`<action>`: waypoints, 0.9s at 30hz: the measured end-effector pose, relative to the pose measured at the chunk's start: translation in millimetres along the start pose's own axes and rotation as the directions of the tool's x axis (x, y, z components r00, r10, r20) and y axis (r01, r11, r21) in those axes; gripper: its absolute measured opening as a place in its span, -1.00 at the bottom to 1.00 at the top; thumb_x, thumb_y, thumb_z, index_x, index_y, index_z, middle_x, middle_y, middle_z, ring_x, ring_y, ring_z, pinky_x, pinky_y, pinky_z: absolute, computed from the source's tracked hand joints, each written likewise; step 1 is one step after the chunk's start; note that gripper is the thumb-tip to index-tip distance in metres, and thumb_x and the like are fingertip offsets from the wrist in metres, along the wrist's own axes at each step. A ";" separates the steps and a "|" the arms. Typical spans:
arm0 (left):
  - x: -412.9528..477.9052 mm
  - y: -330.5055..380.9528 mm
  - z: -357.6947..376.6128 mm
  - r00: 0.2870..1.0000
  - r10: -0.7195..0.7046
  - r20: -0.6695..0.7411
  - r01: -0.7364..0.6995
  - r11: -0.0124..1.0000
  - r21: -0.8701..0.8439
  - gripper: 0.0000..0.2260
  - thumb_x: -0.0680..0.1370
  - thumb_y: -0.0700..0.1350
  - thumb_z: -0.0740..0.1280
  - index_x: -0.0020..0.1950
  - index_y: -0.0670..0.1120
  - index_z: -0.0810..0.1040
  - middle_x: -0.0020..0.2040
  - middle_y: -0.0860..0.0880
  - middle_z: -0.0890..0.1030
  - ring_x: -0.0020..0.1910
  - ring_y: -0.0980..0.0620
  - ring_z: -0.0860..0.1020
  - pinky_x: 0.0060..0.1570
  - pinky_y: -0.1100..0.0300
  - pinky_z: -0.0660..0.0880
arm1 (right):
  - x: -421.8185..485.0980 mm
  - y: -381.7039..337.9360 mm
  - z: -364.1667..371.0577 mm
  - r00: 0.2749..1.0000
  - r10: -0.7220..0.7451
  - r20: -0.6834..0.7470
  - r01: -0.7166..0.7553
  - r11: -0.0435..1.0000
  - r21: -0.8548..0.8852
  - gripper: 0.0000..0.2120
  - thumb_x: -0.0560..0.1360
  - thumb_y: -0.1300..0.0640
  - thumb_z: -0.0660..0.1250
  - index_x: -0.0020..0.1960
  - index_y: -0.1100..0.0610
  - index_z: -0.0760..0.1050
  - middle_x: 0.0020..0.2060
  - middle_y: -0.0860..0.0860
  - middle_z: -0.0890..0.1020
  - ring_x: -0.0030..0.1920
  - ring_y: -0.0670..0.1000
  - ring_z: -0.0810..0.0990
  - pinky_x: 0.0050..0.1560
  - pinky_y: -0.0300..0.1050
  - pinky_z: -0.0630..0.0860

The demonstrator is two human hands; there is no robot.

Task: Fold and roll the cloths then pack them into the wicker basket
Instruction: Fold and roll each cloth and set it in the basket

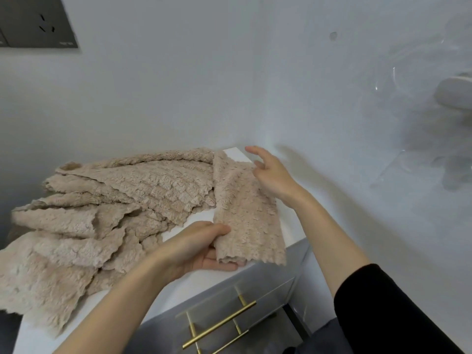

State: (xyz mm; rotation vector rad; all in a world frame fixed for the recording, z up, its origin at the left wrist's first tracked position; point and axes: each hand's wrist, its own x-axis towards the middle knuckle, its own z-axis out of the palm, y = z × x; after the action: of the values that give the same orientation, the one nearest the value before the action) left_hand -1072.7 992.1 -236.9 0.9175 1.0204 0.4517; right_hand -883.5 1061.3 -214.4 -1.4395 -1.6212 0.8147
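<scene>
A folded beige fluffy cloth (245, 215) lies lengthwise at the right end of the white cabinet top (196, 282). My left hand (201, 246) grips its near left edge, thumb on top and fingers underneath. Over the cloth's far right corner my right hand (270, 175) rests with fingers spread, touching the fabric. A heap of several more beige cloths (102, 213) lies unfolded to the left, spilling over the cabinet's left side. No wicker basket is in view.
The cabinet stands against a white wall (229, 85). Its grey drawer front has brass bar handles (219, 325). A dark socket plate (35, 21) is on the wall at the upper left. A white rounded object (454, 93) sits at the far right.
</scene>
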 end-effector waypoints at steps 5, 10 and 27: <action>-2.1 -0.4 1.2 0.998 -0.009 -0.061 0.004 0.996 -0.086 -0.82 0.64 -0.12 0.15 0.15 -0.17 0.45 -0.08 -0.23 0.69 -0.17 -0.13 0.69 -0.28 0.07 0.64 | -17.9 4.5 -10.4 0.998 0.049 -0.032 -0.056 0.955 -0.292 -0.68 0.56 0.30 0.13 0.26 0.12 0.46 0.23 0.01 0.52 0.11 -0.08 0.45 0.04 -0.30 0.32; -5.1 -5.8 13.0 1.000 0.000 0.017 0.004 0.968 -0.249 -0.78 0.65 -0.13 0.09 0.19 -0.15 0.45 0.00 -0.22 0.67 -0.10 -0.16 0.68 -0.19 -0.01 0.64 | -40.1 13.9 -28.7 0.939 0.328 -0.102 -0.338 0.828 -0.447 -0.81 0.56 0.20 0.14 -0.16 0.23 0.46 -0.24 0.12 0.58 -0.08 0.20 0.63 -0.10 -0.01 0.56; -7.5 -12.6 22.2 0.991 0.125 -0.046 -0.126 0.991 -0.038 -0.85 0.61 -0.11 0.24 0.05 -0.19 0.48 -0.19 -0.13 0.69 -0.27 -0.01 0.67 -0.31 0.15 0.63 | -74.6 7.0 -39.8 0.894 0.444 0.057 -0.440 0.895 -0.069 -0.81 0.55 0.05 0.31 -0.17 0.10 0.37 -0.23 0.03 0.49 -0.27 0.01 0.46 -0.30 -0.18 0.41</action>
State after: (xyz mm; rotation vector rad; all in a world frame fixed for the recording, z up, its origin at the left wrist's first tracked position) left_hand -1057.9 970.0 -238.6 0.9421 0.9932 0.5983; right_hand -842.9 986.9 -212.7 -1.8755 -1.3882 1.0932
